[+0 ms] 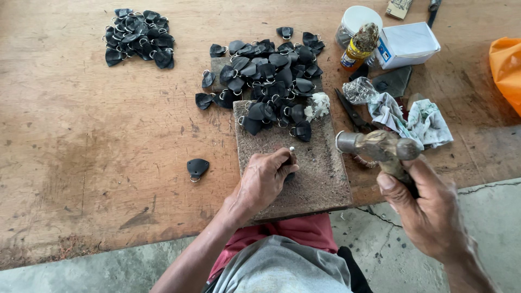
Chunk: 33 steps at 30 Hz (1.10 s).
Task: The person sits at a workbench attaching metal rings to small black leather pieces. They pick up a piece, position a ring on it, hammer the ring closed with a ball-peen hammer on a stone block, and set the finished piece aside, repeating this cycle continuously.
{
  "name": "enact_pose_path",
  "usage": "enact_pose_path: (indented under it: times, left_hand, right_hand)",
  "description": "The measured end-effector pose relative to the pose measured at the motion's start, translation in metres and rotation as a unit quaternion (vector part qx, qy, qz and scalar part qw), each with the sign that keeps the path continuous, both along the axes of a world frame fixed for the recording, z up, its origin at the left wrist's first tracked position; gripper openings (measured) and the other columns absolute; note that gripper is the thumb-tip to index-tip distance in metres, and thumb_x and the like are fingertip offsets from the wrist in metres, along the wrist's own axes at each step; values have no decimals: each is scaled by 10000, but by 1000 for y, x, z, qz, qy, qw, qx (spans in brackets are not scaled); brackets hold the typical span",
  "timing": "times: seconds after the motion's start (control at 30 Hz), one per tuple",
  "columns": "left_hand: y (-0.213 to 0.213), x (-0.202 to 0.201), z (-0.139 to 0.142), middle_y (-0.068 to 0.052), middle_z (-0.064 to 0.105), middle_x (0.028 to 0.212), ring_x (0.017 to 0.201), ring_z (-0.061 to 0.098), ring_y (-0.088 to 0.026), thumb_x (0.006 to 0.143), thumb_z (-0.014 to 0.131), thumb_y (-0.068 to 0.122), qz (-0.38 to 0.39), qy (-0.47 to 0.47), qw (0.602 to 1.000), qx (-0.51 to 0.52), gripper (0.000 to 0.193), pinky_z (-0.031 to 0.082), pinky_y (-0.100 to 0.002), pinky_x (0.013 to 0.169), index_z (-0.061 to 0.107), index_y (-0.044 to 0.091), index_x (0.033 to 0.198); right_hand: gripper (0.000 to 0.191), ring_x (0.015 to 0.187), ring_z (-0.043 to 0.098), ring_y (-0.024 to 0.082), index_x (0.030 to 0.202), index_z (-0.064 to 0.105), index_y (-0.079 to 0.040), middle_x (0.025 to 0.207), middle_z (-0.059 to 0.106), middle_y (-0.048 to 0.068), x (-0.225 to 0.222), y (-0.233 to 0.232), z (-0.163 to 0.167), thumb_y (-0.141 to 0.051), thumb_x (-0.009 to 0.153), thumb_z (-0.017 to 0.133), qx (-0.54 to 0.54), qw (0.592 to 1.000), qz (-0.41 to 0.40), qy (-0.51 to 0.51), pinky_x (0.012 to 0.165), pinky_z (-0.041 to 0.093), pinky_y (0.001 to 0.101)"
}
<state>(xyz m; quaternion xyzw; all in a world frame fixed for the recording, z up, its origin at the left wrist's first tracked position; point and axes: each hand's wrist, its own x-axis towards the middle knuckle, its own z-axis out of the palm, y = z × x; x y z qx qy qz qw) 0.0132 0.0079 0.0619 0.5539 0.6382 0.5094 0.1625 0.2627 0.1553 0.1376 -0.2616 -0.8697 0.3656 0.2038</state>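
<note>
Leather tabs (271, 81) black, rings silver; lone tab (197, 167) black; work board (304, 163) speckled grey-brown; table (81, 135) worn reddish-brown, dark stains; hammer (380, 145) head dull grey-tan; rag (418, 120) white, faint green print; box (408, 43) white-blue; bag (507, 68) orange.

Board (320, 173): on the table (81, 135), at its near edge.
Large pile of tabs (271, 81): on and behind the board's far end.
Small pile (140, 38): far left, well apart.
Single tab (197, 168): left of the board.
Left hand (263, 182): on the board, pinching what seems a punch (292, 154).
Right hand (429, 211): right of the board, hammer (377, 146) raised.
Rag (412, 116), box (407, 44), bottle (359, 46): right, behind the hammer.
</note>
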Motion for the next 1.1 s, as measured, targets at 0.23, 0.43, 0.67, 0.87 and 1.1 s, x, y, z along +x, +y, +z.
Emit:
enact_pose_path:
  times: [0.23, 0.43, 0.67, 0.87, 1.1]
  left_hand:
    - [-3, 11, -9, -149, 719, 900, 709, 723, -268, 940, 620, -14, 9, 35, 999, -30, 71, 578, -381, 579, 633, 28, 996]
    - [-2, 14, -15, -158, 711, 866, 727, 704, -308, 946, 626, -20, 26, 93, 995, -3, 103, 562, -422, 619, 638, 27, 1037]
    - [7, 12, -15, -135, 694, 812, 647, 678, -235, 1052, 562, 111, 41, 38, 994, -89, 105, 559, -389, 554, 578, 27, 991]
    - [-10, -11, 0, -135, 706, 706, 554, 630, -186, 974, 682, 193, 119, -111, 984, -68, 231, 502, -357, 525, 570, -7, 950]
    - [-57, -6, 17, -114, 740, 719, 632, 682, -159, 957, 697, 201, 70, -205, 971, -100, 210, 548, -306, 589, 640, -1, 942]
  right_hand:
    - [298, 602, 495, 95, 928, 579, -126, 756, 549, -6, 64, 43, 0, -333, 1137, 530, -101, 969, -4, 226, 566, 445, 230]
    - [148, 534, 518, 134, 1101, 542, -170, 689, 561, -1, 32, 20, -3, -314, 1070, 528, -117, 944, 52, 303, 532, 481, 310]
    - [353, 592, 666, 133, 1302, 553, -61, 802, 688, 53, -56, -9, 21, -205, 981, 590, 67, 987, 116, -84, 513, 541, 377]
    - [482, 598, 599, 215, 1416, 570, -193, 848, 652, 77, -118, 15, -20, -197, 946, 680, 224, 955, 46, -189, 517, 556, 367]
    - [547, 1070, 599, 252, 1333, 657, -185, 1219, 637, 107, -130, 28, -51, 9, 824, 704, 358, 912, 190, -56, 940, 552, 384]
